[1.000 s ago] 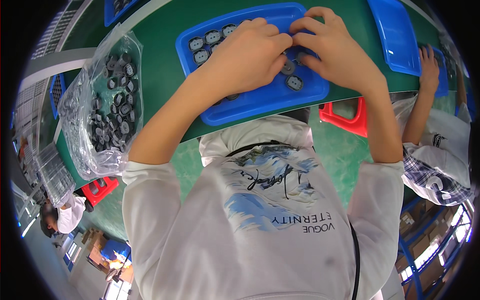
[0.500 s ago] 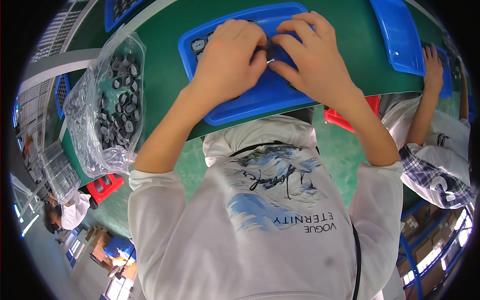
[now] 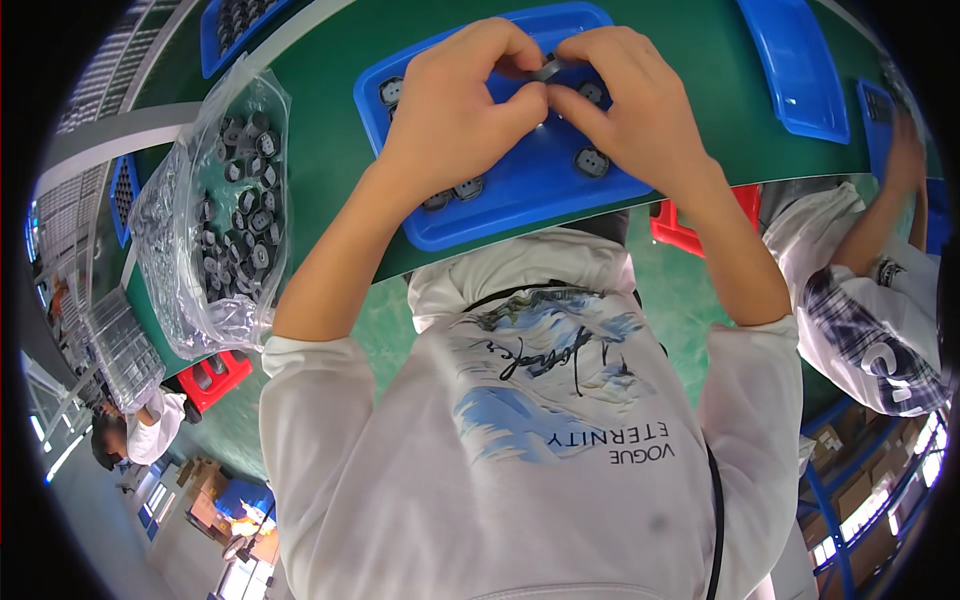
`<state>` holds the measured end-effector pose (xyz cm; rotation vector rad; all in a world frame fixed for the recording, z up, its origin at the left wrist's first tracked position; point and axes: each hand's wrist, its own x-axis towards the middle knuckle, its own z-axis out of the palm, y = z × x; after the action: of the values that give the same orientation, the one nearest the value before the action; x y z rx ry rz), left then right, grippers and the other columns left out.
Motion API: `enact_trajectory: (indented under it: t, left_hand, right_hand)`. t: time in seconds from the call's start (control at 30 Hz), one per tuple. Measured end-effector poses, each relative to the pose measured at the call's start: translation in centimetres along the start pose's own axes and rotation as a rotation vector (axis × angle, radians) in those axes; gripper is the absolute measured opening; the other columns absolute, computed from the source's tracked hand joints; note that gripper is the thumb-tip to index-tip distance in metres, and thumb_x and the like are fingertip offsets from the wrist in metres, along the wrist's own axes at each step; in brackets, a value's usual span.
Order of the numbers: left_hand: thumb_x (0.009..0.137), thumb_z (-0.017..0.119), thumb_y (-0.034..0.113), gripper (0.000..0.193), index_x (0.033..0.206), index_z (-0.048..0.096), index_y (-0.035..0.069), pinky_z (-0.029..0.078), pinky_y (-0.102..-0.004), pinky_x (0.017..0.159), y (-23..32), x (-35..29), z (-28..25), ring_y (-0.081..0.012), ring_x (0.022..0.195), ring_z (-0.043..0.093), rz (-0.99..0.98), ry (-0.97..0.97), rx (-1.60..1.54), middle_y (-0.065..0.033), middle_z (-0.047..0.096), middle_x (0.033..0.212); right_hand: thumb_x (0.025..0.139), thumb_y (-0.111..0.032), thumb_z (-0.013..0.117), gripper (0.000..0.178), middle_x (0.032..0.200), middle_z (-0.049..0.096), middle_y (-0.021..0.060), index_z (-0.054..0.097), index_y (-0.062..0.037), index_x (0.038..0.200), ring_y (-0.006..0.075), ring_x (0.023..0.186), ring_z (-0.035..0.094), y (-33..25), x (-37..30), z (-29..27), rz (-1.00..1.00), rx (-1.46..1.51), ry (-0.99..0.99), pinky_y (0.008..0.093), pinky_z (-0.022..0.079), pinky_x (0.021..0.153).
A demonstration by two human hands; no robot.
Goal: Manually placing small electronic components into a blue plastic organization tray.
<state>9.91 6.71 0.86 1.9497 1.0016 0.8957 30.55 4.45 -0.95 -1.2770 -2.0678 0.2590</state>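
My left hand [image 3: 465, 105] and my right hand [image 3: 635, 100] meet over the far half of a blue plastic tray [image 3: 520, 208]. Between their fingertips they pinch a small dark grey part [image 3: 547, 70], mostly hidden by the fingers. Thumbs and forefingers of both hands close on it. Similar small black-and-grey housings lie in the tray: one housing [image 3: 592, 162] at the right, another [image 3: 390, 92] at the far left, and a pair [image 3: 467, 188] near the front edge beside my left wrist. One more shows partly under my right fingers.
On the green table [image 3: 690, 40], a clear plastic bag [image 3: 165, 235] of grey parts stands at the left. Another blue tray [image 3: 800, 75] lies to the right. A co-worker's arm [image 3: 900, 165] reaches over a tray at far right. A red stool [image 3: 680, 232] stands below the table edge.
Both hands have shifted slightly farther away with the grey part, and the fingers have drawn closer together. Housings near the tray's front and right now show. The co-worker's arm has moved right.
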Motion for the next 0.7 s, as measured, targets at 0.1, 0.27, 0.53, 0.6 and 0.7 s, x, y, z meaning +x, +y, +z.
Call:
enact_trajectory:
  t: [0.1, 0.27, 0.53, 0.6, 0.7]
  left_hand:
    - [0.079, 0.072, 0.003, 0.019, 0.097, 0.066, 0.005, 0.051, -0.0323, 0.086, 0.3, 1.0, 0.2, -0.0205, 0.095, 0.064, -0.061, -0.007, -0.026, -0.007, 0.067, 0.101]
    - [0.076, 0.066, 0.005, 0.007, 0.082, 0.063, 0.005, 0.046, -0.0415, 0.088, -1.0, 2.4, 0.4, -0.0348, 0.105, 0.053, 0.381, -0.094, 0.387, -0.0155, 0.06, 0.104]
    - [0.078, 0.069, 0.011, 0.009, 0.083, 0.066, 0.004, 0.041, -0.0464, 0.087, 0.3, 2.1, -0.4, -0.0344, 0.101, 0.051, 0.408, -0.076, 0.6, -0.0146, 0.057, 0.096]
    - [0.078, 0.069, 0.013, 0.01, 0.082, 0.066, 0.004, 0.041, -0.0459, 0.084, -0.5, 2.3, 0.0, -0.0337, 0.098, 0.051, 0.351, -0.058, 0.571, -0.0146, 0.056, 0.094]
    - [0.078, 0.071, 0.016, 0.013, 0.081, 0.066, 0.004, 0.04, -0.0452, 0.08, -2.0, 2.6, 1.6, -0.033, 0.094, 0.05, 0.668, 0.265, 0.487, -0.0141, 0.055, 0.091]
  right_hand:
    - [0.077, -0.021, 0.081, 0.034, 0.112, 0.063, 0.009, 0.065, -0.0059, 0.104, 0.0321, 0.108, 0.059, 2.7, 0.3, -1.1, 0.032, 0.073, -0.08, 0.0407, 0.048, 0.092]
    - [0.08, -0.014, 0.074, 0.013, 0.091, 0.063, 0.0091, 0.068, -0.0043, 0.087, 0.0309, 0.094, 0.058, 0.9, 2.4, -3.9, -0.03, 0.046, -0.033, 0.0434, 0.047, 0.084]
    - [0.076, -0.019, 0.079, 0.029, 0.127, 0.057, 0.0098, 0.069, -0.0055, 0.098, 0.0345, 0.126, 0.044, -1.9, -1.2, -2.1, -0.126, -0.265, -0.304, 0.0473, 0.038, 0.106]
    - [0.076, -0.019, 0.079, 0.027, 0.127, 0.057, 0.0097, 0.069, -0.0054, 0.097, 0.0342, 0.127, 0.044, -1.6, -1.6, -1.5, -0.148, -0.208, -0.283, 0.047, 0.038, 0.105]
    - [0.077, -0.018, 0.079, 0.025, 0.127, 0.058, 0.0093, 0.068, -0.0053, 0.094, 0.0339, 0.127, 0.044, -1.6, -1.8, -1.2, -0.114, -0.081, -0.223, 0.0461, 0.039, 0.104]
